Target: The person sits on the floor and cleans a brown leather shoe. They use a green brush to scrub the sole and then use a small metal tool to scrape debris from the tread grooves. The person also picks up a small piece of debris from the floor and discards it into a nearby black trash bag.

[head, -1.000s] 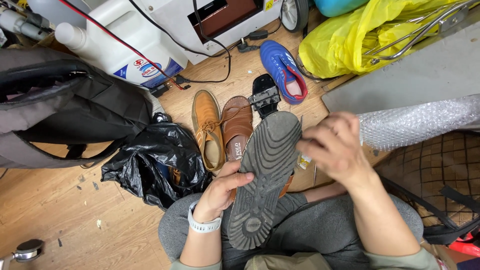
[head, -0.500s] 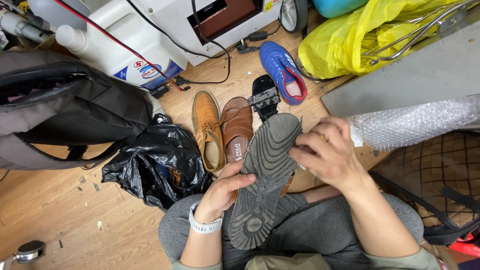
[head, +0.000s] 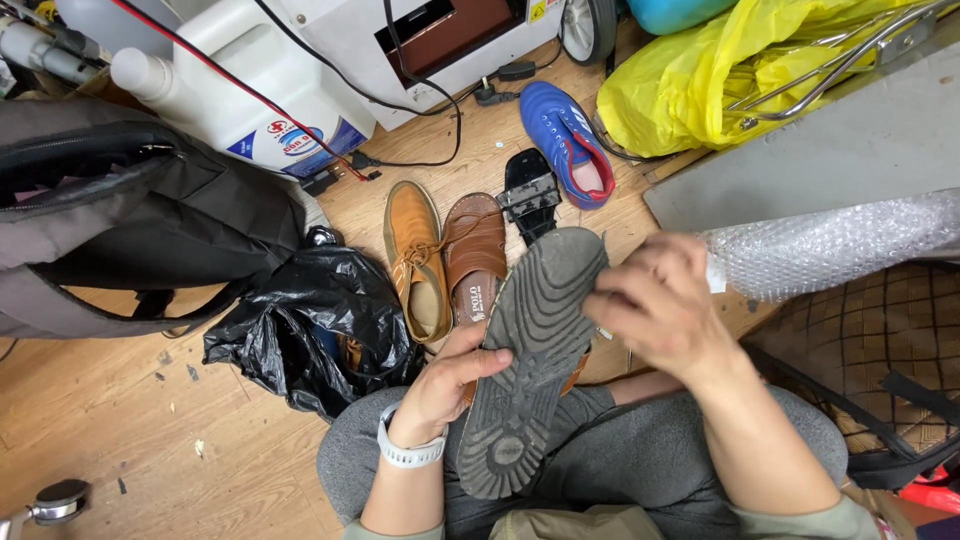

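A shoe is turned upside down over my lap, its worn grey ridged sole (head: 530,360) facing up. My left hand (head: 450,385), with a white watch at the wrist, grips the shoe from its left side near the heel half. My right hand (head: 660,305) rests on the right edge of the sole near the toe, fingers curled against it. On the wooden floor just beyond stand a tan lace-up shoe (head: 415,260) and a brown shoe (head: 478,255), side by side.
A crumpled black plastic bag (head: 300,330) lies left of my knee. Dark backpack (head: 120,220) far left, white jug (head: 240,95) behind it. Blue sneaker (head: 565,140), black sandal (head: 528,190), yellow bag (head: 720,80), bubble-wrap roll (head: 840,245) at right.
My right hand has slid a little left and down along the toe end of the sole. The left hand and the shoe stay nearly still.
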